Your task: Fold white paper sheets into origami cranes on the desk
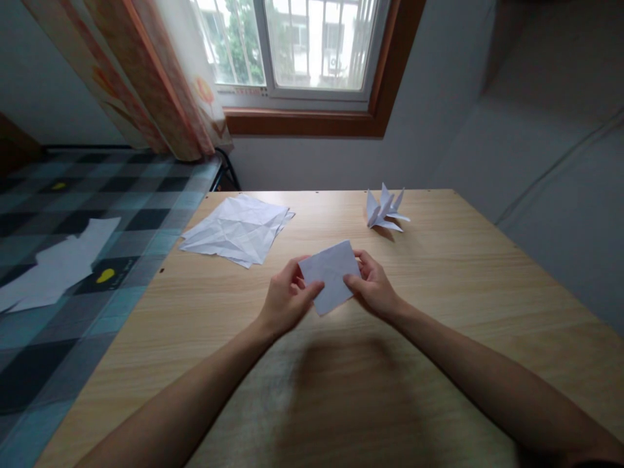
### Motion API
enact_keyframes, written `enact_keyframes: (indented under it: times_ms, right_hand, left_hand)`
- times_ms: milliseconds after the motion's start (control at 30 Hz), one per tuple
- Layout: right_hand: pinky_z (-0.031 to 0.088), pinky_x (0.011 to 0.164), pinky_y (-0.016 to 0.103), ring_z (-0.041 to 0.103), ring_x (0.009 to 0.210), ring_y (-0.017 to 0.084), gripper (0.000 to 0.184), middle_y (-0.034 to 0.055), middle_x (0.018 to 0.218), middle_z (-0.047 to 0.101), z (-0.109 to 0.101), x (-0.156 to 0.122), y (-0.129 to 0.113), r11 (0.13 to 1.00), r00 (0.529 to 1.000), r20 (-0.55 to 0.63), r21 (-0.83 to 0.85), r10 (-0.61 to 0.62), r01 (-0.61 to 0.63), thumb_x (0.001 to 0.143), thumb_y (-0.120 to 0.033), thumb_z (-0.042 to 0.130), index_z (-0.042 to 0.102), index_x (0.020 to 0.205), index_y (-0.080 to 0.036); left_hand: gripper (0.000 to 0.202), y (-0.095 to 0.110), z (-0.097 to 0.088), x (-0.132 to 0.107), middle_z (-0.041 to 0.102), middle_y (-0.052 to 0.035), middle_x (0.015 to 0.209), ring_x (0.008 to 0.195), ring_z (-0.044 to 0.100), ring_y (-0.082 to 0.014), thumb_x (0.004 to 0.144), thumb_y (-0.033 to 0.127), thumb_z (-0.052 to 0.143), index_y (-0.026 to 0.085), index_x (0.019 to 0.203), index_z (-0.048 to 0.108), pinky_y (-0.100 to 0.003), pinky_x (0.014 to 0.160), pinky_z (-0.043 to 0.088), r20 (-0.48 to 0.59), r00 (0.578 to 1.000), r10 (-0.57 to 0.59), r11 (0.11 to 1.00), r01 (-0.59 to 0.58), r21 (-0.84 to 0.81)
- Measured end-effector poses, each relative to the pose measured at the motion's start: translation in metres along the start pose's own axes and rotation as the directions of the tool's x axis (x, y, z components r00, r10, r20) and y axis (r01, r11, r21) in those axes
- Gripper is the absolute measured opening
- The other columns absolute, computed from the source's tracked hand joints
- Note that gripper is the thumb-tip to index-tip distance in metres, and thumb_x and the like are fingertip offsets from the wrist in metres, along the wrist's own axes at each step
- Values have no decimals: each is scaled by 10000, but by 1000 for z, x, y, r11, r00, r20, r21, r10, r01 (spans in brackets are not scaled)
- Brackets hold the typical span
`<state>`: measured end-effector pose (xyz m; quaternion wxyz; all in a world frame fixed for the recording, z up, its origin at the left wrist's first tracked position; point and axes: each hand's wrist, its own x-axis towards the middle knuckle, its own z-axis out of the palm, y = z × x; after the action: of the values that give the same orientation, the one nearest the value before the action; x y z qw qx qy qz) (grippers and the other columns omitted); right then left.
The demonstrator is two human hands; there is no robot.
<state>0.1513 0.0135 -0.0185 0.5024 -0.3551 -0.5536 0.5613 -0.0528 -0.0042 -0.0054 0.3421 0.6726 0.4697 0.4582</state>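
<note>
A small white sheet of folded paper (pixel 332 270) is held up above the wooden table, tilted, between both hands. My left hand (pixel 288 296) pinches its left side, the thumb lying on the front face and the fingers behind. On the right side, my right hand (pixel 373 286) grips it the same way, its thumb near the lower right edge. The fingers behind the paper are partly hidden. Farther back on the right stand several folded white paper figures (pixel 386 211) with pointed tips, bunched together. At the back left lies a stack of creased white paper sheets (pixel 238 227).
The wooden table (pixel 468 312) reaches to the wall below a window (pixel 316 45). On the left, a bed with a checked cover (pixel 29 370) adjoins the table and has white paper pieces (pixel 63 270) on it. A patterned curtain (pixel 146 71) hangs beside the window.
</note>
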Motion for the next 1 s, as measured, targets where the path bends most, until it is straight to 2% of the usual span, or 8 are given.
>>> enact_keyframes:
  times_ms: [100, 233, 367, 533, 600, 700, 833, 1000]
  right_hand:
    - [489, 629, 254, 637, 751, 166, 454, 16, 926, 715, -8, 4, -2, 982, 999, 16, -188, -31, 33, 690, -119, 531, 630, 1125, -202]
    - [519, 846, 369, 645, 917, 231, 517, 57, 1015, 716, -14, 5, -6, 803, 990, 119, -581, -74, 129, 674, -99, 489, 685, 1144, -189]
    - [481, 961, 466, 577, 1049, 290, 505, 124, 1098, 649, -14, 4, -6, 451, 963, 180, -856, -199, 253, 725, -129, 574, 647, 1223, -166]
    - [467, 946, 482, 535, 1106, 316, 364, 166, 1211, 613, -9, -3, -9, 184, 906, 248, -928, -342, 324, 858, -167, 589, 625, 1219, -136]
    - [478, 919, 442, 555, 1054, 289, 269, 143, 1148, 645, -5, -8, -8, 159, 875, 353, -893, -332, 420, 886, -145, 562, 657, 1138, -151]
    - [492, 863, 380, 571, 940, 244, 202, 97, 984, 663, -3, -10, -4, 229, 856, 447, -832, -259, 504, 878, -73, 532, 677, 974, -178]
    - [486, 837, 340, 561, 895, 218, 266, 75, 907, 609, -8, -6, -1, 362, 897, 402, -821, -181, 441, 781, 32, 506, 631, 887, -178]
    - [454, 760, 313, 538, 841, 208, 225, 53, 856, 573, -17, -4, -4, 369, 900, 427, -825, -91, 429, 763, 15, 499, 569, 797, -197]
  left_hand:
    - [530, -2, -7, 1, 630, -128, 1211, 1063, 618, -245, 817, 297, 690, 174, 1297, 501, -401, 877, 525, -116, 950, 291, 923, -247, 295]
    - [281, 0, -11, 0, 618, -126, 1289, 1228, 549, -265, 898, 288, 610, 193, 1162, 591, -436, 1018, 446, 204, 839, 505, 709, -538, 457]
    - [210, 1, -10, -1, 670, -79, 1266, 1275, 549, -274, 939, 375, 557, 209, 1028, 652, -438, 1062, 396, 544, 729, 415, 618, -665, 420]
    - [344, 4, -9, -1, 636, -107, 1322, 1237, 575, -274, 942, 439, 533, 196, 1165, 631, -441, 1041, 401, 595, 760, 262, 613, -607, 506]
    - [392, 6, -10, 0, 641, -119, 1297, 1207, 580, -290, 927, 483, 542, 188, 1169, 630, -455, 997, 416, 577, 783, 235, 594, -585, 552]
    - [430, 10, -12, 1, 650, -126, 1245, 1132, 592, -304, 902, 532, 557, 184, 1143, 638, -463, 928, 432, 539, 818, 200, 565, -546, 619]
    - [388, 8, -17, 3, 655, -110, 1204, 1077, 593, -295, 883, 513, 593, 208, 1115, 651, -446, 888, 437, 506, 842, 190, 566, -515, 644]
    - [344, -2, -19, 5, 629, -117, 1256, 1141, 588, -283, 908, 455, 584, 211, 1143, 647, -445, 969, 426, 473, 859, 194, 597, -486, 639]
